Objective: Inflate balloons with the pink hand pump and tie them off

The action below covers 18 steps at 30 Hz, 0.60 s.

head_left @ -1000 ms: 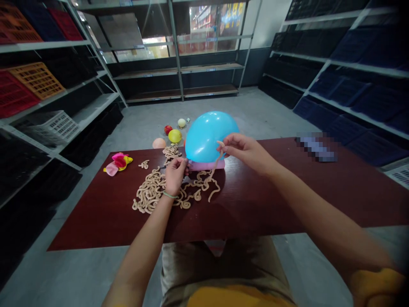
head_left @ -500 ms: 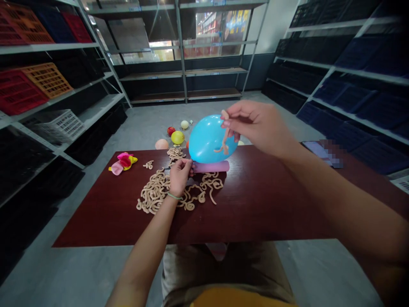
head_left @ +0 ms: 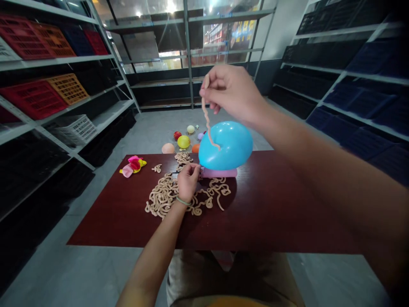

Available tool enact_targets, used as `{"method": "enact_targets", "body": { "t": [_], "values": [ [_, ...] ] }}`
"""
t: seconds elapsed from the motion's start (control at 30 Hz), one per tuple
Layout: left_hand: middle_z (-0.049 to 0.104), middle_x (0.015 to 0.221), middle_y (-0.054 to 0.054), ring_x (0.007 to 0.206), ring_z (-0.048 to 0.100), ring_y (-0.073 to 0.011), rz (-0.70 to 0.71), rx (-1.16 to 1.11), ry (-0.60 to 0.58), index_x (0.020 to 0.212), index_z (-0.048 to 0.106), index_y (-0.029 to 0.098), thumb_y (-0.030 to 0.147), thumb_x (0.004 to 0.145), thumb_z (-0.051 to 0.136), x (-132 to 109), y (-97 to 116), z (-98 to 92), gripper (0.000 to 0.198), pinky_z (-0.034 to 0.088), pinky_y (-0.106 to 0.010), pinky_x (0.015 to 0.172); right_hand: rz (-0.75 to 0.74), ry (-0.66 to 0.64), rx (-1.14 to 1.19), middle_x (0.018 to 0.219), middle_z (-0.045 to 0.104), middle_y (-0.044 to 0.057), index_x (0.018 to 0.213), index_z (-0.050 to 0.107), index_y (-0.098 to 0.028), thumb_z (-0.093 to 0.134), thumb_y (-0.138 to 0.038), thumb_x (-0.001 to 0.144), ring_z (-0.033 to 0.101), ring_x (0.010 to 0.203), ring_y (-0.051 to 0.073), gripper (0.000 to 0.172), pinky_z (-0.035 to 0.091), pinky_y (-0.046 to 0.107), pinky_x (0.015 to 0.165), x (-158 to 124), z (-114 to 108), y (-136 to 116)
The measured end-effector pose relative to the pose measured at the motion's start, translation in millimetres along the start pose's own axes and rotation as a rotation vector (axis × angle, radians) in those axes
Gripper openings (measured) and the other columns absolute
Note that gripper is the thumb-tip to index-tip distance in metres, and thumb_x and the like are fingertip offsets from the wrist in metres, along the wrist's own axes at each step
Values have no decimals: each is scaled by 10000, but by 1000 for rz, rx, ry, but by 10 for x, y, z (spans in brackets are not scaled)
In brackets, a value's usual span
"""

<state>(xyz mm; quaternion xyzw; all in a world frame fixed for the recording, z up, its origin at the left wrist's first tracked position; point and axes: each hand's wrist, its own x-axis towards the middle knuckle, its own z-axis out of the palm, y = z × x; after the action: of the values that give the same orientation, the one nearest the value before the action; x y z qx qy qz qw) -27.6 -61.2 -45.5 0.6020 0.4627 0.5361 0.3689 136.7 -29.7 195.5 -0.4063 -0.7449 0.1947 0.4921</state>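
Note:
My left hand (head_left: 188, 181) is closed, its thumb and fingers pinching the neck of an inflated blue balloon (head_left: 233, 145) just over the table. My right hand (head_left: 230, 91) is raised above the balloon and pinches one end of a beige elastic cord (head_left: 207, 121). The cord dangles in front of the balloon, and its lower end lies across the blue surface. Behind my left hand, a pink-purple tube (head_left: 220, 172) rests on the table, partly hidden by the balloon. A tangled heap of beige cords (head_left: 161, 194) lies around my left wrist.
The dark red table (head_left: 108, 221) carries a bunch of uninflated balloons (head_left: 132, 166) at its left. Several inflated balloons, among them a yellow balloon (head_left: 183, 142), lie on the floor beyond the far edge. Shelves with crates stand left, including a white crate (head_left: 78, 129), and right.
My right hand has moved up and left. The cord, bunched before, now hangs stretched out. The balloon has turned slightly while my left hand keeps its neck; the view has shifted.

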Motion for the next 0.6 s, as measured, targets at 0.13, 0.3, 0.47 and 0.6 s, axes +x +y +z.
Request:
{"method": "enact_targets", "body": {
  "t": [0.13,0.3,0.47,0.6],
  "values": [
    [658,705,-1,662,603,-135,96,119,31,855,686,186,376,915,584,-23,-5,-20,223,453,-233,651,3,-112,-87,670,635,-29,799,581,-210,687,-266,843,554,584,105,128,439,237,535,161,242,127],
    [671,844,-39,829,621,-178,266,220,115,861,704,196,349,921,600,-4,17,-48,194,481,-295,801,3,-237,-348,744,646,-9,768,593,-175,621,-129,824,593,724,122,78,413,260,669,30,526,393],
    [583,1113,-110,1147,543,-261,341,365,320,820,736,198,341,859,690,59,-14,-72,155,422,-430,1029,-17,-313,-427,787,655,-6,781,602,-192,563,-141,840,577,738,131,87,366,274,674,-288,670,579],
    [557,1313,-114,1276,514,-266,369,306,298,821,714,193,333,891,647,109,-53,-98,170,396,-444,1097,-27,-319,-436,785,654,-4,791,601,-193,553,-178,855,566,728,129,82,345,273,662,-483,628,625]
  ]
}}
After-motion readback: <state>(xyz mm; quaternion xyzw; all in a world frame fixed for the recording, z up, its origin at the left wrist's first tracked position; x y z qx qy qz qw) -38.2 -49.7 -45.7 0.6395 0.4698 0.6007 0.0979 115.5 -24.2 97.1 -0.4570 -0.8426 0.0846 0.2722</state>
